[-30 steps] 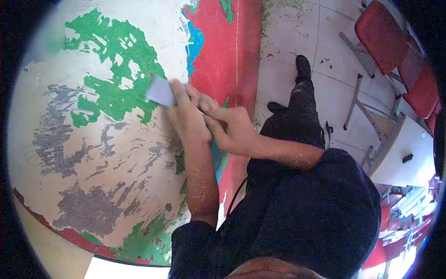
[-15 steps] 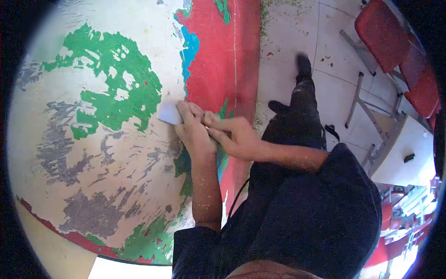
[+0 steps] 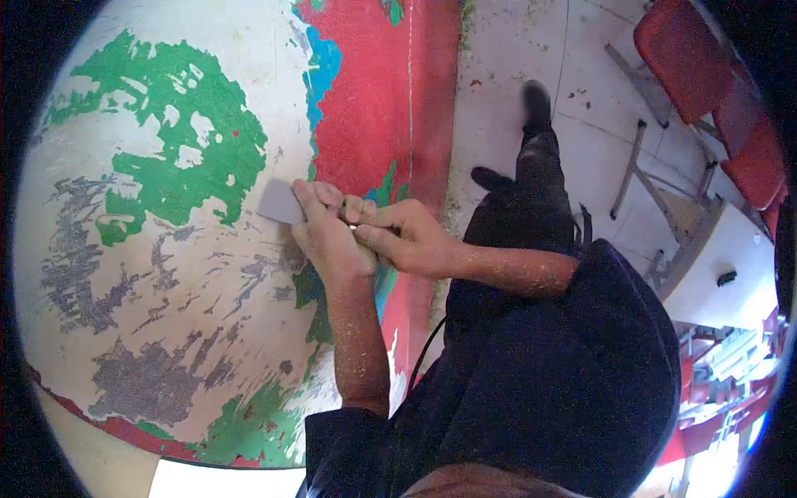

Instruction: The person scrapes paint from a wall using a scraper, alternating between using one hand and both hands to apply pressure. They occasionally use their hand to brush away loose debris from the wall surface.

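A scraper with a flat, pale wide blade (image 3: 281, 202) lies against a painted surface (image 3: 207, 274) with flaking white, green, blue and red paint. My left hand (image 3: 330, 232) is closed around the scraper close to the blade, its fingers bent over the front part. Just behind it, my right hand (image 3: 411, 238) grips the handle end, with the fingers pinched together. Most of the handle is hidden by both hands. The blade's edge rests on whitish paint, beside the large green patch (image 3: 199, 124).
To the right, pale floor tiles (image 3: 506, 50) carry scattered flakes. Red chairs (image 3: 685, 58) with metal legs stand at the upper right, near a white desk top (image 3: 722, 266) with a small dark object (image 3: 727, 278). My shoes and dark trousers show beside the painted surface.
The painted surface and both hands with the scraper sit slightly further left in view. The blade now shows greyer and flatter. Both hands keep the same hold.
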Available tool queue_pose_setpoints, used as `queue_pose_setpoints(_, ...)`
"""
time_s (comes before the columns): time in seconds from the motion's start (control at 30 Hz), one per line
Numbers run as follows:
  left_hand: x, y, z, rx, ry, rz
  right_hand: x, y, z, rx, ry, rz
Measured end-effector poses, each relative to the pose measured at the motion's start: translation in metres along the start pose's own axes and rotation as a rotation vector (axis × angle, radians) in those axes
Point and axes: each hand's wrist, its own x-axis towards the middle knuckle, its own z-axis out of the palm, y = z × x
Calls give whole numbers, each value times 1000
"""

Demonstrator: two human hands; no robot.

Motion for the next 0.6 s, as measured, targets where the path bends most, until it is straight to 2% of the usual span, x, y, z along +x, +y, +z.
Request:
queue_pose_setpoints(0.2,-1,-14,0,-87,6,2,2,3,0,-48,17,-156)
queue_pose_setpoints(0.3,1,-7,6,-94,6,21,12,-4,-4,-68,-3,-128)
queue_pose_setpoints(0.4,5,-8,9,-137,-20,-8,12,6,1,-54,87,-206)
queue_pose_setpoints(0.5,5,-4,-4,-108,-17,-9,1,-6,-2,66,-55,-20)
queue_pose_setpoints(0.6,6,1,4,-76,-15,20,14,-9,-7,5,2,-120)
